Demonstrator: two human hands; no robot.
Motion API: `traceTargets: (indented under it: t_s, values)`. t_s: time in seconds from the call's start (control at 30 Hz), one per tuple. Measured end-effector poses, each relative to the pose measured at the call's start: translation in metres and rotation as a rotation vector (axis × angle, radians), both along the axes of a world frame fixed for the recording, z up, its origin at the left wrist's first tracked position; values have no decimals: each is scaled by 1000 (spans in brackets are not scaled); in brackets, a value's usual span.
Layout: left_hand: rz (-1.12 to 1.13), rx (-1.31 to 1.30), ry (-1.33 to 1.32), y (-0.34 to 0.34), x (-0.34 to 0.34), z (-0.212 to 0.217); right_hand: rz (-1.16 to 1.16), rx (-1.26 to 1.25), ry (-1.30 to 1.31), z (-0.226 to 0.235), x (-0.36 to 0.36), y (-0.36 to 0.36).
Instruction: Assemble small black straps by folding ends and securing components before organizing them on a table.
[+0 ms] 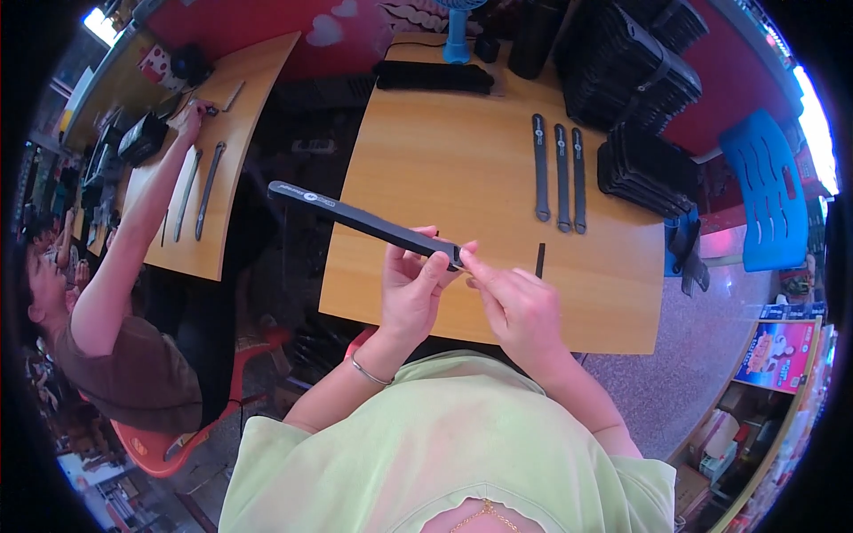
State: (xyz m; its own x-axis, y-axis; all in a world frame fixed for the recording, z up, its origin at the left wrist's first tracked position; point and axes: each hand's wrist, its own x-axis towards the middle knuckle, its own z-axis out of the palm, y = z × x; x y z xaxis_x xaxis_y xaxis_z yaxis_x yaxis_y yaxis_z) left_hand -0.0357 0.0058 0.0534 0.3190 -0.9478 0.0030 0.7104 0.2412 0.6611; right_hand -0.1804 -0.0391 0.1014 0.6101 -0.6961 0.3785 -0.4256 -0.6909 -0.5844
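A long black strap (pixel 355 216) with a rounded far end and pale printing slants across in front of me, raised over the near part of the table. Its near end is in my left hand (pixel 414 282), which has the thumb and fingers closed round it. My right hand (pixel 520 306) pinches at that same end, where a small loop or slot seems to be; the fingertips partly hide it. On the table to the right of my hands lies a short narrow black strip (pixel 540 260). Beyond it three similar black straps (pixel 562 178) lie side by side.
Stacks of black straps or flat pieces (pixel 631 75) fill the table's back right, with another black pile (pixel 649 169) nearer. A black pouch (pixel 434 77) and a blue fan (pixel 457 35) stand at the back. A blue chair (pixel 773 191) is right; a co-worker (pixel 124 355) sits left.
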Motion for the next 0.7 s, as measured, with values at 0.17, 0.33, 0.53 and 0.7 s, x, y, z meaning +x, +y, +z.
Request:
traceTargets:
  t_s: [0.17, 0.33, 0.53, 0.7]
  values:
    - [43, -8, -19, 0, -2, 1, -22, -65, 4, -4, 2, 1]
    - [148, 17, -130, 0, -5, 3, -58, -64, 50, -1, 3, 3]
    - [255, -107, -371, 0, -3, 3, -69, 123, -30, -2, 9, 7]
    - [362, -180, -593, -5, -2, 3, -2, 683, -188, 8, 17, 8]
